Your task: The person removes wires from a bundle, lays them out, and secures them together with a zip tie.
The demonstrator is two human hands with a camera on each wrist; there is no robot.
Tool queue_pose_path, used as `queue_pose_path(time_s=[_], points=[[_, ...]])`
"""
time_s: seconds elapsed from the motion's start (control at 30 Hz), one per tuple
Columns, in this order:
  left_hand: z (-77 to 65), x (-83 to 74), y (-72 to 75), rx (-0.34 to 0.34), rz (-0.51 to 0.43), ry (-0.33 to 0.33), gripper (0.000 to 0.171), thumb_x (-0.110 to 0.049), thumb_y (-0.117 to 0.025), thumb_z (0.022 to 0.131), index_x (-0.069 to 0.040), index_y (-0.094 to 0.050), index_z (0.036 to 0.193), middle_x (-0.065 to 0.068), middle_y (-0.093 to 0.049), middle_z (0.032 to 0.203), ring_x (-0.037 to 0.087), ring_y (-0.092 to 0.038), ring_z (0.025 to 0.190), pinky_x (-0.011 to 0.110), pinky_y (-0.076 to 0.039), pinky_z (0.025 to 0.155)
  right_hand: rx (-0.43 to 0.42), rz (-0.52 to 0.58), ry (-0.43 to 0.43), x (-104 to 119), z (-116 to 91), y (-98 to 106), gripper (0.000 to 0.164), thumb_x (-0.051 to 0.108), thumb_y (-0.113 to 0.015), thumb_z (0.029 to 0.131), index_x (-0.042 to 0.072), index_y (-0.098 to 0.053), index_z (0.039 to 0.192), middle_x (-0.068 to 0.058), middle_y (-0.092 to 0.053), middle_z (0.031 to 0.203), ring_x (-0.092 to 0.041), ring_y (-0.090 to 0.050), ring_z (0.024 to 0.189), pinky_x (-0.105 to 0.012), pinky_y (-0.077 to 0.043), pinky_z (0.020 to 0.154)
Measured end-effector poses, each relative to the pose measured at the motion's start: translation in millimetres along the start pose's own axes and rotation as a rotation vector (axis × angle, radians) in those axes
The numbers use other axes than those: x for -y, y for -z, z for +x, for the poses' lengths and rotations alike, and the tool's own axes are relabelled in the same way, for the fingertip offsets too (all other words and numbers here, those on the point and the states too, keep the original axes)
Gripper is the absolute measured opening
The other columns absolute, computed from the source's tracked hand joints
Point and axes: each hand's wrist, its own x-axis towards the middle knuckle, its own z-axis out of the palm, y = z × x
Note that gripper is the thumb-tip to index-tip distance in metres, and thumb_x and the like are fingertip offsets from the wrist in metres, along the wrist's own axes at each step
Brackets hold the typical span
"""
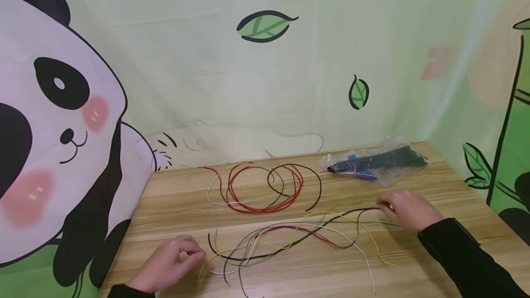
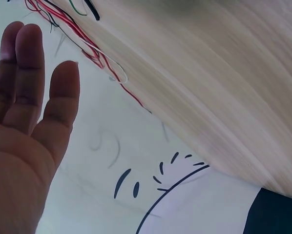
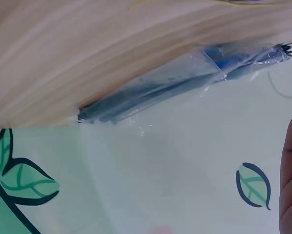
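Note:
Several loose wires lie bunched across the front of the wooden table in the head view, among them a thick black wire [image 1: 273, 253], a white wire [image 1: 359, 247], a red wire [image 1: 320, 235] and a yellow wire [image 1: 372, 238]. My right hand [image 1: 410, 209] pinches the black wire's right end between thumb and fingertips. At the left end of the bunch, my left hand [image 1: 169, 259] holds nothing; its thumb and index finger bend toward each other beside the wire ends. Its fingers [image 2: 30, 73] look fairly straight in the left wrist view.
Behind the bunch lies a loose coil of red wires [image 1: 265, 209] with black and white ones. A clear plastic bag [image 1: 389, 176] holding long dark pieces and something blue sits at the back right. A printed cloth backdrop [image 1: 207, 77] rises behind the table [image 1: 174, 215].

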Motion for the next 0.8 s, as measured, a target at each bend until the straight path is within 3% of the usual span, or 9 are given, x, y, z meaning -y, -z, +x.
queue_pose_path(time_s=[0.2, 0.3, 0.37, 0.63, 0.8], points=[[2.8, -0.8, 0.8, -0.137, 0.161, 0.052, 0.007, -0.017, -0.072, 0.086, -0.023, -0.072, 0.082, -0.022, -0.058, 0.078, -0.003, -0.055, 0.076, 0.028, -0.049, 0.068, 0.042, -0.014, 0.013, 7, 16, 9, 0.006, 0.008, -0.070, 0.085, 0.014, -0.069, 0.087, 0.005, -0.064, 0.077, -0.011, -0.060, 0.067, -0.033, -0.050, 0.061], [11.2, -5.0, 2.8, -0.156, 0.218, 0.084, 0.008, -0.016, -0.073, 0.085, -0.023, -0.071, 0.081, -0.022, -0.058, 0.076, -0.003, -0.055, 0.074, 0.026, -0.048, 0.067, 0.053, -0.025, 0.047, 14, 30, 12, 0.003, 0.011, -0.070, 0.087, 0.010, -0.070, 0.090, 0.001, -0.066, 0.080, -0.016, -0.063, 0.072, -0.036, -0.052, 0.065], [19.8, -9.1, 3.6, -0.157, 0.251, 0.070, 0.008, -0.016, -0.074, 0.084, -0.023, -0.071, 0.081, -0.020, -0.059, 0.076, -0.002, -0.055, 0.073, 0.027, -0.048, 0.066, 0.055, -0.034, 0.074, 21, 40, 12, 0.002, 0.011, -0.069, 0.088, 0.011, -0.070, 0.089, 0.003, -0.065, 0.080, -0.015, -0.062, 0.072, -0.035, -0.051, 0.065], [72.6, -35.3, -2.8, -0.115, 0.360, -0.136, 0.005, -0.016, -0.072, 0.085, -0.018, -0.072, 0.081, -0.012, -0.063, 0.076, 0.002, -0.057, 0.068, 0.024, -0.049, 0.063, 0.032, -0.036, 0.271, 66, 96, -15, 0.007, 0.009, -0.069, 0.086, 0.015, -0.069, 0.082, 0.004, -0.063, 0.076, -0.012, -0.060, 0.068, -0.030, -0.048, 0.063], [113.0, -49.4, -15.3, -0.032, 0.409, -0.231, 0.005, -0.015, -0.070, 0.087, -0.017, -0.072, 0.083, -0.007, -0.067, 0.078, 0.003, -0.059, 0.067, 0.023, -0.050, 0.062, 0.104, -0.022, 0.370, 108, 132, -42, 0.010, 0.010, -0.068, 0.087, 0.014, -0.068, 0.077, 0.005, -0.063, 0.072, -0.009, -0.058, 0.063, -0.027, -0.047, 0.060]])
